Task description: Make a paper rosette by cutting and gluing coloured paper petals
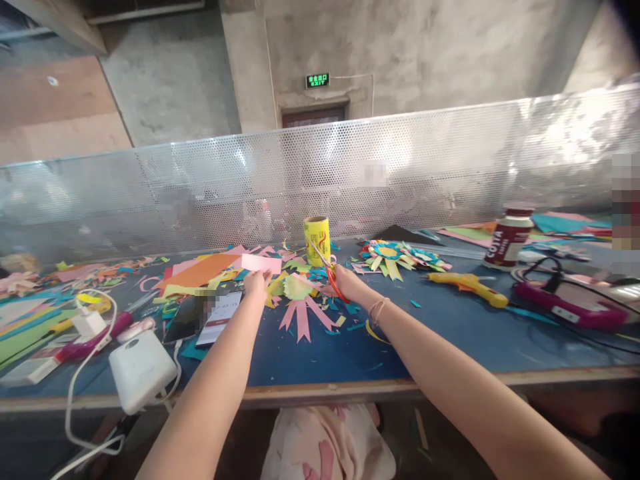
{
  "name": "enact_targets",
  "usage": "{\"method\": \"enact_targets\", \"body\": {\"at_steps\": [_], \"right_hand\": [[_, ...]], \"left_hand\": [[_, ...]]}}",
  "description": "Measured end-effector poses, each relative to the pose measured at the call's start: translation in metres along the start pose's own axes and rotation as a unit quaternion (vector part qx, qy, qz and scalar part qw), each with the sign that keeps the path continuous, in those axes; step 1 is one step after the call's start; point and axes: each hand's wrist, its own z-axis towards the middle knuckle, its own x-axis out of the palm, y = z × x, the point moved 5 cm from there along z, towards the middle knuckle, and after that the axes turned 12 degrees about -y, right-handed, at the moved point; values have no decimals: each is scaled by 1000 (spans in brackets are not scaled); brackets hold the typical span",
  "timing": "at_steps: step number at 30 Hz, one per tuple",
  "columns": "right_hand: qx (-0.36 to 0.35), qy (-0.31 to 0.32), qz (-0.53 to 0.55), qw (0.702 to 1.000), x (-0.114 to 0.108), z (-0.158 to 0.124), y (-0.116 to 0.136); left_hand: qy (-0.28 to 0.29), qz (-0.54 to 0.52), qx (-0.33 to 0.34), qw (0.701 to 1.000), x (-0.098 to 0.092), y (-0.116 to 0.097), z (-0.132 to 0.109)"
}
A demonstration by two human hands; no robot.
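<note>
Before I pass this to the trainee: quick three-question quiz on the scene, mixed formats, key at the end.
1. Multiple choice: what is the right hand holding?
A) a glue gun
B) scissors
C) a bottle

2. True or false: the yellow tube stands upright on the table.

3. Fill the gap: the left hand holds a ____-coloured paper strip.

Key: 1. B; 2. true; 3. pink.
</note>
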Motion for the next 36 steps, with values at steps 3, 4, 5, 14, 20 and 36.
{"method": "enact_targets", "body": {"at_steps": [3,4,5,14,20,36], "right_hand": [[-23,0,-36,999,10,0,4],[-24,-2,-44,999,13,0,4],[-23,-2,-48,999,14,0,4],[59,-82,188,977,-5,5,9],[85,-99,384,914,-10,0,27],[-15,-6,2,1000,-25,-7,19]], "left_hand": [[6,16,-16,1000,3,3,-5],[17,22,-18,999,4,4,-8],[29,28,-19,999,6,5,-10],[204,157,38,966,27,5,-46],[320,175,102,926,45,1,-83],[197,114,138,964,34,-15,-61]]}}
